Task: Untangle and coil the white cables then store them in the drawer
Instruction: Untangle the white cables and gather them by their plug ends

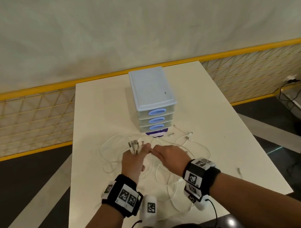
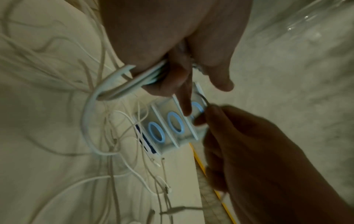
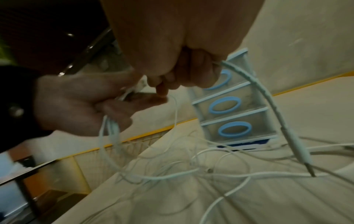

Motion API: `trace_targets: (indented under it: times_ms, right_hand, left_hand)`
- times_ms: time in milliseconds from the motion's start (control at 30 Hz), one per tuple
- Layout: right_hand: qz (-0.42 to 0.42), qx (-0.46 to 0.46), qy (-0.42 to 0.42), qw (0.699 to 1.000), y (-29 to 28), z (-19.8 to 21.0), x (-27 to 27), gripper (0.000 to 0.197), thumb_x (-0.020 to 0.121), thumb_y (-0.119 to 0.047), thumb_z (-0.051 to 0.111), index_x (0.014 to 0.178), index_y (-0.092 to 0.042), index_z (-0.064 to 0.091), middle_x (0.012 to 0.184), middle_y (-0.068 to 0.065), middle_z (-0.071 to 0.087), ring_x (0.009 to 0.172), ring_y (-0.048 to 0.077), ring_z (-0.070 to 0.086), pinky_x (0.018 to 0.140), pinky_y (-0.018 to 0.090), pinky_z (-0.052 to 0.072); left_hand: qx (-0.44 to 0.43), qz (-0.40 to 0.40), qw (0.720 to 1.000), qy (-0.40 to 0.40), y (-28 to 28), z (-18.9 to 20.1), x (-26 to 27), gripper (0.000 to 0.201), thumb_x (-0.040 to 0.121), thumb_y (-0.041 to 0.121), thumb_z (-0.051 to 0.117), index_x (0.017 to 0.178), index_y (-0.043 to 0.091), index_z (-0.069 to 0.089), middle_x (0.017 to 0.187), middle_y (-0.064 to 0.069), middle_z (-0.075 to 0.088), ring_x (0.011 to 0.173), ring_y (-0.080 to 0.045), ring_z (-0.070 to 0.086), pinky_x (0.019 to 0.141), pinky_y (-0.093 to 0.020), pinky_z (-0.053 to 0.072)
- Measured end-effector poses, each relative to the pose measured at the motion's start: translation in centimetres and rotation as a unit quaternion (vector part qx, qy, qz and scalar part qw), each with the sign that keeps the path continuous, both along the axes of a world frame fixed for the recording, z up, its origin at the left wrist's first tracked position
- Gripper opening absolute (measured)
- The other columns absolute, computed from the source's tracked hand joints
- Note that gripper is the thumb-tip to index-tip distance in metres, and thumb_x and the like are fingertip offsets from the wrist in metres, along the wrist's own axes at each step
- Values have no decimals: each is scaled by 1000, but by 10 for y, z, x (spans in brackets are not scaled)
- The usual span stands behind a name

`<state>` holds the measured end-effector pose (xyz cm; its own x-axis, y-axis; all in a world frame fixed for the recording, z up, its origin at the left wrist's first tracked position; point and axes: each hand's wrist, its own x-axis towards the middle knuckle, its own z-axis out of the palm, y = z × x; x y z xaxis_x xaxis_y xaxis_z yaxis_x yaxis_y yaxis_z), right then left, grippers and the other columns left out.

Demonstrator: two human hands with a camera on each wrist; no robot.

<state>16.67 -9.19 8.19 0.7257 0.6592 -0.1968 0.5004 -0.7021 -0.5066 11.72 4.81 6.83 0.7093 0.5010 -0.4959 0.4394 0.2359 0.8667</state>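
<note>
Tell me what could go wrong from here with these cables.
1. The left hand grips a bundle of connector ends while loose loops still cross on the table; pulling may tighten knots.
2. The right hand pinches one cable whose plug dangles and could snag.
3. One cable end lies near the table's right edge and might slip off.

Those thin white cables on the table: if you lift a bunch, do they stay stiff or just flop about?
Probably floppy: the thin white cables lie in loose, curving loops across the white table. Where the left hand grips a bundle, the strands droop from it in the right wrist view. Likely light but snag-prone, since the loops cross each other, so lifting one may drag others.
</note>
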Motion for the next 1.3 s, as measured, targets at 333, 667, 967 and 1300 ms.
trace_targets:
  times_ms: [333,667,967,1300]
  right_hand:
    - [-19,-54,40,998,-42,-23,13,30,98,-39,35,102,-16,54,100,9,69,91,35,62,78,41,48]
    - [-2,-201,74,977,-96,-58,23,27,92,-37,47,114,-28,60,122,1,53,118,23,44,101,38,29]
    - [-300,-168,51,938,-112,-79,78,30,92,-17,45,121,-19,50,123,9,50,115,29,46,93,42,43]
    - [-378,-135,142,905,-118,-104,87,32,96,-15,36,119,3,49,117,19,56,112,35,53,89,36,43]
  left_hand:
    - [57,115,992,-5,53,-4,5,17,84,21,68,74,7,69,70,-1,74,46,-23,43,39,-20,32]
    - [29,100,994,39,68,-19,-12,25,91,28,58,79,8,65,50,-2,57,37,-13,39,37,-19,28]
    - [-90,119,988,-49,71,1,-21,28,96,29,51,77,9,56,38,9,26,34,-6,21,37,-16,21]
    - [-80,125,987,-62,69,7,-25,29,96,30,52,75,10,56,39,8,26,34,-7,21,36,-17,22]
